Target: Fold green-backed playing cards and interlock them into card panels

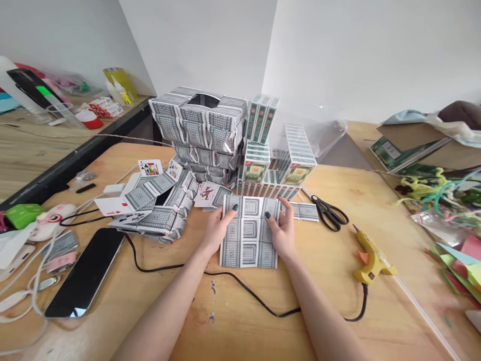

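A flat panel of joined grey-patterned playing cards [248,235] lies on the wooden table [240,321] in front of me. My left hand [217,228] grips its left edge, thumb on top near the upper corner. My right hand [282,228] grips the right edge the same way, thumb resting on the cards. Behind the panel stands a box-like stack built from folded cards [201,133] with an opening on top. A loose heap of folded and single cards [158,205] sits to the left.
Green card packs [276,160] are stacked behind the panel. Black scissors [328,211] and a yellow glue gun [370,258] lie to the right, its black cord [240,288] running across the table. A dark phone [86,273] lies left. Craft scraps [451,235] crowd the right edge.
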### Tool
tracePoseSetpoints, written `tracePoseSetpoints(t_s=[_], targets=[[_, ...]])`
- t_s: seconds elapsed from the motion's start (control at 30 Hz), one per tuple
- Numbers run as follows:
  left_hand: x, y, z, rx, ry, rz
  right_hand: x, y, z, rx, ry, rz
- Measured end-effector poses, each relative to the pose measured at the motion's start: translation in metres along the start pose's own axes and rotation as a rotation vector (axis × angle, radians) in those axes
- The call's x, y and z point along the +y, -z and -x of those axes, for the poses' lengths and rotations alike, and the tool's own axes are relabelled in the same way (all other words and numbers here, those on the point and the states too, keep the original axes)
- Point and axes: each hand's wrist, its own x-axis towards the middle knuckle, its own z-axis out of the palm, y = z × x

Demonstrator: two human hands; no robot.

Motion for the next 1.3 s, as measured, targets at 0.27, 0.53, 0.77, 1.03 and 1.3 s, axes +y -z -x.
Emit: tracePoseSetpoints(t_s=[0.27, 0.53, 0.77, 1.03, 1.3], targets=[[0.003, 0.002, 0.001, -0.03, 0.029, -0.063, -0.005, -0.003, 0.002, -0.015, -0.078, -0.067], [0.01, 0.002, 0.001, -0.048, -0.014, -0.221, -0.004, -0.004, 0.003, -0.029, -0.087, -0.064], [0.008, 0.001, 0.004, -0.014, -0.036, -0.181, -0.004, -0.004, 0.002, -0.037, -0.076, -0.054], [0.002, -0.001, 0.004, 0.058, -0.062, -0.154, -0.005, -0.004, 0.002, -0.013, -0.093, -0.077], [0.0, -0.003, 0.004, 0.109, -0.068, -0.147, -0.005, -0.005, 0.002, -0.004, -0.082, -0.084]])
